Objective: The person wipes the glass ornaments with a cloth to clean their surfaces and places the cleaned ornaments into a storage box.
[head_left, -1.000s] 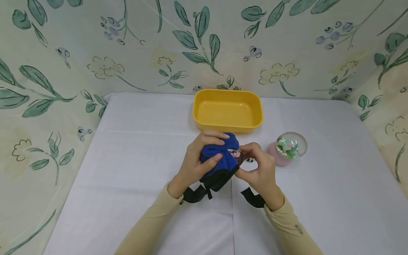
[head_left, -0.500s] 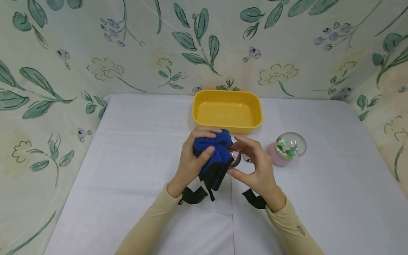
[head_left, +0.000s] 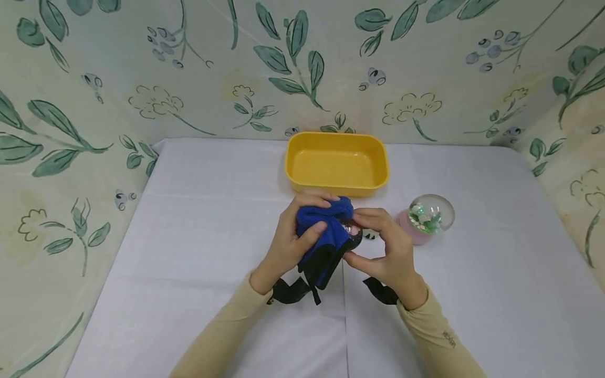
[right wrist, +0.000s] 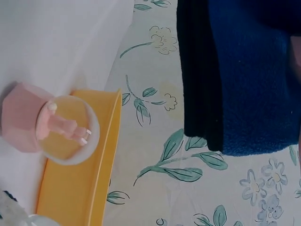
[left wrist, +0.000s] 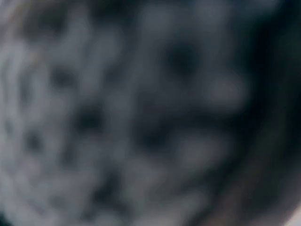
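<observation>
My left hand [head_left: 293,233] grips a blue cloth [head_left: 333,233] with black edging, bunched with its thumb on top. The cloth lies against a small snow globe [head_left: 355,239], its rounded glass dark with pink inside. My right hand [head_left: 394,252] pinches the globe from the right, between thumb and fingers. Much of the globe is covered by cloth and fingers. In the right wrist view the cloth [right wrist: 256,89] hangs at the upper right. The left wrist view holds only a dark grey, spotted blur [left wrist: 117,113].
Behind the hands stands a yellow tub [head_left: 337,190]. A snow globe with a pink base [head_left: 411,233] is right of my right hand; the right wrist view shows this globe [right wrist: 28,117] before the tub. A small black-and-white thing [head_left: 371,235] peeks out behind my right fingers.
Both hands shift left with the cloth and globe, then come back right. The cloth's black edge hangs lower, and more of the globe's dark glass shows than a second ago.
</observation>
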A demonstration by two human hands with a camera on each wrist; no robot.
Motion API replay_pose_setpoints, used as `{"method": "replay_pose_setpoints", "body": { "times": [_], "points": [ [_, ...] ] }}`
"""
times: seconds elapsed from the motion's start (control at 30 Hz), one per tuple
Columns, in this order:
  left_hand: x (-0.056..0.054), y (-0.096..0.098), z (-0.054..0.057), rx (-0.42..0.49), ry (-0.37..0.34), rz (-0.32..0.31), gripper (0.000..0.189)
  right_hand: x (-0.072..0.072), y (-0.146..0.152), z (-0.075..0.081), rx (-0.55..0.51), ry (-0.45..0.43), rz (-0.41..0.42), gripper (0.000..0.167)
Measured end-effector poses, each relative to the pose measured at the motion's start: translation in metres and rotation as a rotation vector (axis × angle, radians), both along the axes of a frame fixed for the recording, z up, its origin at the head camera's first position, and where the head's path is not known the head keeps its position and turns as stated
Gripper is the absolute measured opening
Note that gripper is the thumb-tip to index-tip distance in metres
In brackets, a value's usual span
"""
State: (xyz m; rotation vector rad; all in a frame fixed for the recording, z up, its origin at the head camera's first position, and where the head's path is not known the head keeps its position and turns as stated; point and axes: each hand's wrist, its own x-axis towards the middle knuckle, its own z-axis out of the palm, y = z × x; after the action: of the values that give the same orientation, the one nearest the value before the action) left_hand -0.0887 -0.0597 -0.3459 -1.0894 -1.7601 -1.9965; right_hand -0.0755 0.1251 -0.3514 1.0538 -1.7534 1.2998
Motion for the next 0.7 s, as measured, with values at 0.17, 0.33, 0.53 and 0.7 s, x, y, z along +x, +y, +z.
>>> {"method": "replay_pose_setpoints", "body": {
  "times": [0.17, 0.33, 0.53, 0.7],
  "points": [
    [0.0034, 0.0067, -0.0013, 0.009, 0.073, 0.042, 0.039, -0.0010, -0.0038, -0.0022, -0.081, -0.026, -0.027, 0.051],
    [0.0046, 0.0104, -0.0021, -0.011, 0.157, 0.098, 0.034, 0.0019, -0.0091, -0.0015, -0.159, -0.139, -0.046, 0.054],
    [0.0046, 0.0099, -0.0024, -0.104, 0.297, 0.151, 0.028, 0.0051, -0.0085, -0.0008, -0.225, -0.427, -0.049, 0.059],
    [0.0026, 0.0073, -0.0016, -0.166, 0.362, 0.201, 0.026, 0.0078, -0.0079, 0.0009, -0.294, -0.662, 0.070, 0.050]
  ]
}}
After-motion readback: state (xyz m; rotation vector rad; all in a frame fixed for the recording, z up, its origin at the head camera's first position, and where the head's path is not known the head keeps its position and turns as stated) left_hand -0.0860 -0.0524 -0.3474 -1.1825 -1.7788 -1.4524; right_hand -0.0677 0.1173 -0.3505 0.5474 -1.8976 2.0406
